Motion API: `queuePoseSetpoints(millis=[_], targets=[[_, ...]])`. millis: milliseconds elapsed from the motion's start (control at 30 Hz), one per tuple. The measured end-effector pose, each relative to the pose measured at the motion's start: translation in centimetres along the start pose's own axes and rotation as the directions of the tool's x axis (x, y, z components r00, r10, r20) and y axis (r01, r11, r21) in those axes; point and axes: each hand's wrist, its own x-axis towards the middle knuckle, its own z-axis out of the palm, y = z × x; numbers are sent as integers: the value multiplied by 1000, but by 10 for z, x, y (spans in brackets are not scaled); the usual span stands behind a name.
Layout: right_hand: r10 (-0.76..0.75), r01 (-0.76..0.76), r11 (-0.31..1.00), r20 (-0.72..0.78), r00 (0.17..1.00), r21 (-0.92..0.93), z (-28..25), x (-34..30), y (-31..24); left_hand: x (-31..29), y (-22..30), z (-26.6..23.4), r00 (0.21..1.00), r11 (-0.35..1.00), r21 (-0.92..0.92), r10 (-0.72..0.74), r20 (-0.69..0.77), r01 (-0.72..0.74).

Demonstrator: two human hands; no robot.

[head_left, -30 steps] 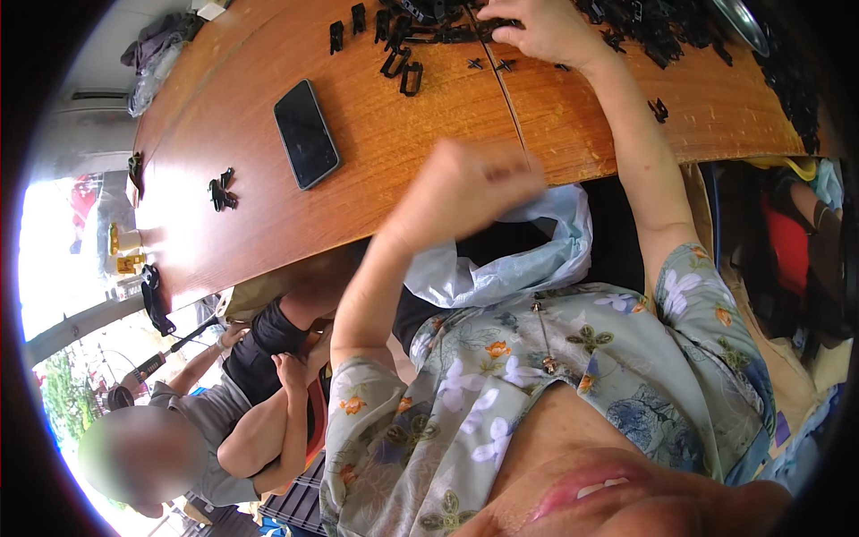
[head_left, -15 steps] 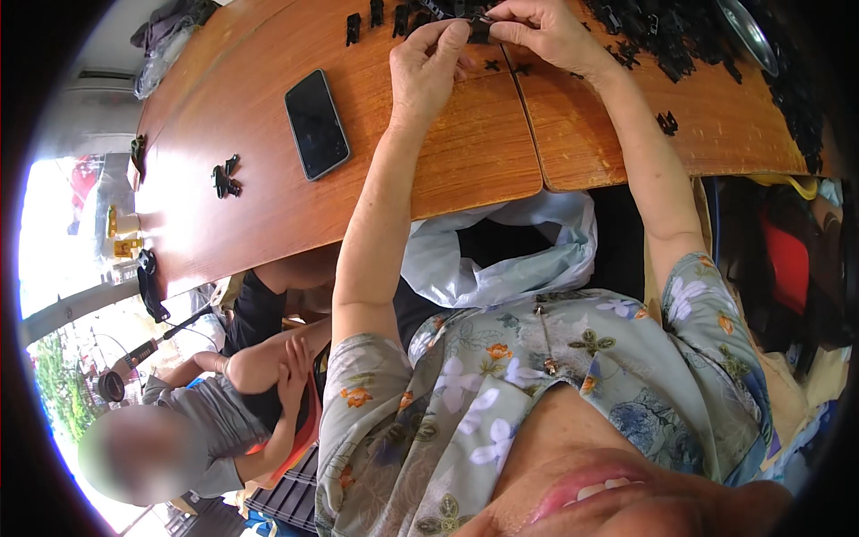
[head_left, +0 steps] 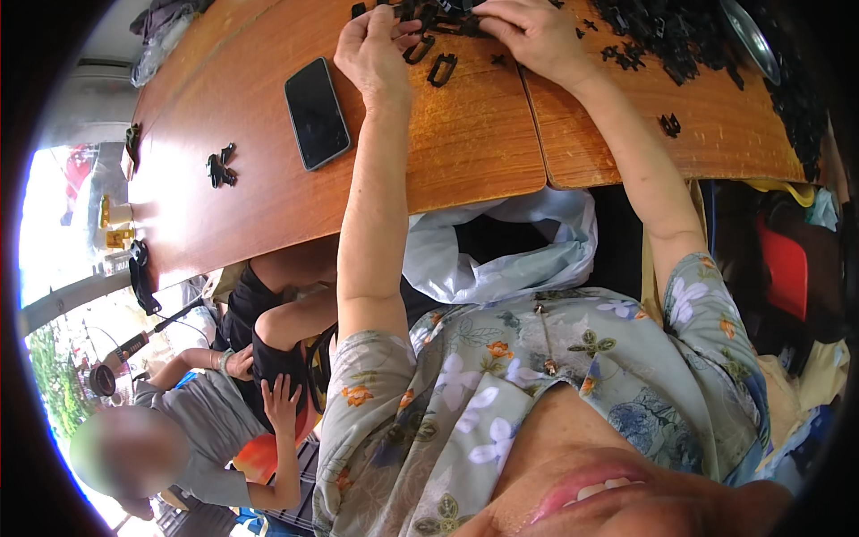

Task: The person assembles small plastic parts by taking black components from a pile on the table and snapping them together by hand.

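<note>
"The left hand (head_left: 372,55) has moved away from the right hand (head_left: 539,40), closer to the phone (head_left: 317,115)."

"Gripping anything?"

"Cannot tell for either — the fingers curl among black parts (head_left: 446,25), beyond the phone and to its right."

"Containers?"

"A pale plastic bag (head_left: 437,270), below and right of the phone — dark inside, contents unclear. A metal dish (head_left: 750,40) lies far right of it."

"Elsewhere?"

"The phone lies on a wooden table (head_left: 474,152); a seated person (head_left: 201,434) is below left of it."

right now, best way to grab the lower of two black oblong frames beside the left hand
Probably pinch the lower frame by its long sides, from above at the near end: it's narrow, lying flat, and the other frame sits beyond.
</note>
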Motion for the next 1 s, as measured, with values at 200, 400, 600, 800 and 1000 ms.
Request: queuePoseSetpoints(millis=[200,400,600,800,1000], targets=[[51,86,896,293,955,-436,0,4,9,2,-1,-3,999,999,-10,-35,-40,35],[161,-145,960,51,986,-238,-10,-4,33,5,-1,-6,992,996,44,-69,-104,74],[-130,129,967,8,991,-218,6,14,7,7,-2,-5,991,999,36,15,-131,-10],[-75,189,930,339,938,-316,44,54,-26,8,-3,-5,991,998,41,58,-120,-53],[187,-67,959,436,880,-276,27,51,-7,4,0,-1,998,998,49,-28,-52,30]])
